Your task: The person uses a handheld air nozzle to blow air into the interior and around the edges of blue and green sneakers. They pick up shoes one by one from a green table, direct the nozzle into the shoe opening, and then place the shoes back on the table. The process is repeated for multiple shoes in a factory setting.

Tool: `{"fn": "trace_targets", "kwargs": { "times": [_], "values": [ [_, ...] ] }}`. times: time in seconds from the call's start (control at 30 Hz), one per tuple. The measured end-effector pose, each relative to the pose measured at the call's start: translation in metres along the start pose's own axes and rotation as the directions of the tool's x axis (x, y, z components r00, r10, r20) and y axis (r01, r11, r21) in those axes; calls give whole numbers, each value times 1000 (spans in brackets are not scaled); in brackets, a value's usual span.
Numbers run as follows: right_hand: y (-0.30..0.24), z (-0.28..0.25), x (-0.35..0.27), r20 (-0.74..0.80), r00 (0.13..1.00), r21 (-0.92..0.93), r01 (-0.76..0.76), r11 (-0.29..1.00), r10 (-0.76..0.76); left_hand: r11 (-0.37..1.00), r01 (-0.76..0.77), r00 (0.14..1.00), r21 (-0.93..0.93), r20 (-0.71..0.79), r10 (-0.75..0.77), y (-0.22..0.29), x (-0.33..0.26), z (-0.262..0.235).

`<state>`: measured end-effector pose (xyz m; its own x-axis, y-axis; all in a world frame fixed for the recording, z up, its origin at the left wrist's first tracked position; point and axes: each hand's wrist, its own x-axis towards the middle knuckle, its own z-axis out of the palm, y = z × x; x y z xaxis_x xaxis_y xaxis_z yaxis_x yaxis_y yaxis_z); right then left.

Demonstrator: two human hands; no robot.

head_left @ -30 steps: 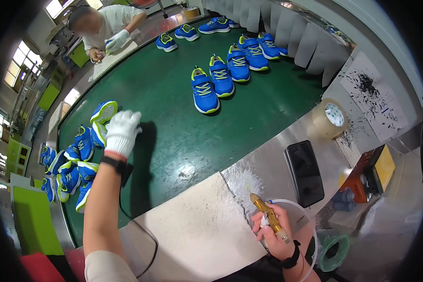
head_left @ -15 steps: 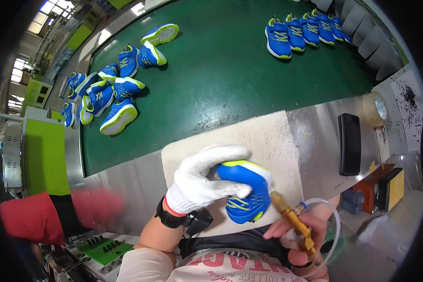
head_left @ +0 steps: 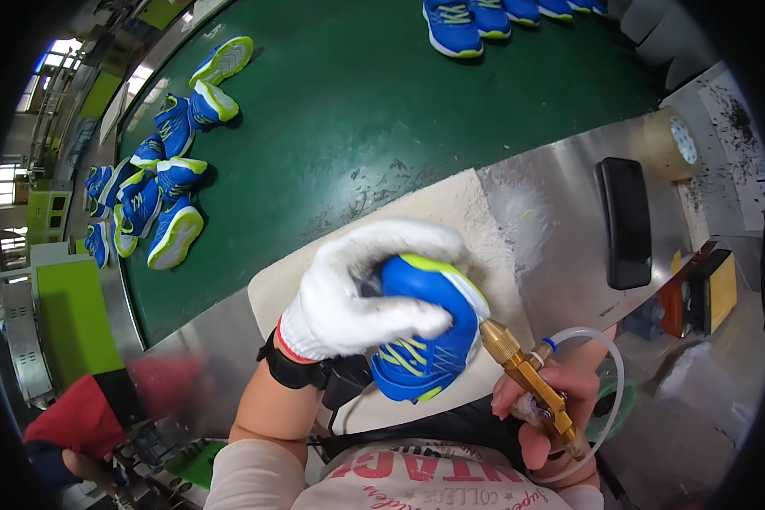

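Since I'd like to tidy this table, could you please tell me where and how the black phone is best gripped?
Probably across the middle of the black phone, by its two long edges, coming from above: it lies flat on the metal table, longer than wide, and the tape roll is near its far end.

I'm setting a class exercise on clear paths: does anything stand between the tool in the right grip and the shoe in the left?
Nothing visible does. The tool in the right grip points at the sole edge of the shoe; whether they touch is unclear. The left grip lies clear of the tool's tip.
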<state>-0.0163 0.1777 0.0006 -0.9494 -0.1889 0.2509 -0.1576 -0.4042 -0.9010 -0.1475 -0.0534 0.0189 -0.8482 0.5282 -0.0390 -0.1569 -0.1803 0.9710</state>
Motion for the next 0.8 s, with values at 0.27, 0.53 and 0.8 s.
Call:
{"fn": "trace_targets", "kwargs": {
  "times": [0.27,0.53,0.8],
  "values": [
    [35,8,-34,-7,990,245,-138,960,144,889,-50,968,-455,-242,-70,-34,-9,-20],
    [25,6,-52,-105,927,461,-274,844,359,975,53,771,-215,-612,-177,-26,-42,-8],
    [24,22,-54,-159,847,611,-319,724,507,908,289,621,-302,-663,-418,-4,-121,36]
  ]
}}
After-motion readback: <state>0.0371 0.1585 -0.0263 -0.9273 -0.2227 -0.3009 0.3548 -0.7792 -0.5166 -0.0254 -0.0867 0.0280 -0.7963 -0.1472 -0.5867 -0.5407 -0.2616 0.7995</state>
